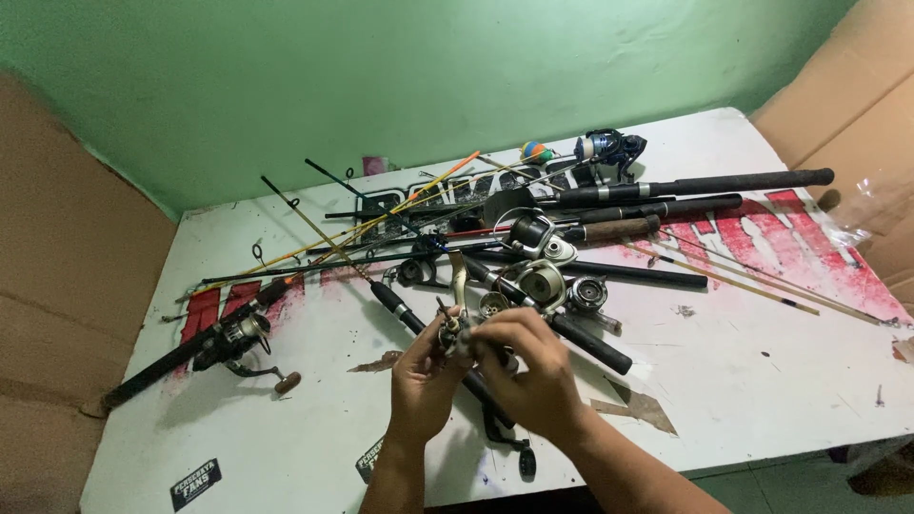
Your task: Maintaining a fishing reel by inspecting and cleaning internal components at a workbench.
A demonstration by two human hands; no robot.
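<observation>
Reels number about 7 across my white table (762,371); my left hand (419,381) and right hand (533,366) both grip 1 small reel (459,333), beside roughly 10 rods (685,183).

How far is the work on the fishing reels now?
Done: nothing on the white table shows as finished. In hand: both hands, left hand and right hand, grip a small reel. Left: loose reels and piled rods lie untouched behind.
</observation>
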